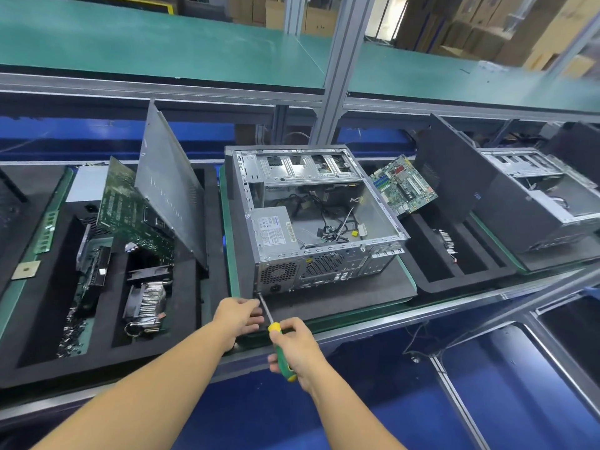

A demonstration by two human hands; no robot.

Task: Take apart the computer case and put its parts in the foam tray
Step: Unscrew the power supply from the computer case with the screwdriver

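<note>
The computer case lies on its side on a black mat, its open side up and its rear panel facing the person. The right hand has its grip wrapped round the green and yellow handle of a screwdriver. The tool's long axis runs up and left from that hand, and its tip meets the case's rear panel at the lower left corner, just below the power socket. The left hand is the nearer one to that corner. Its fingers reach across to the metal shaft, but whether they pinch it or only rest against it cannot be told.

The case is bare grey metal, largely stripped. A power supply sits in its near left corner and loose cables lie on its floor. The likely step is loosening a screw that holds the power supply, which calls for the tip to stay square in the screw head. Left of the case, the foam tray already holds parts, with a metal side panel leaning in it.
</note>
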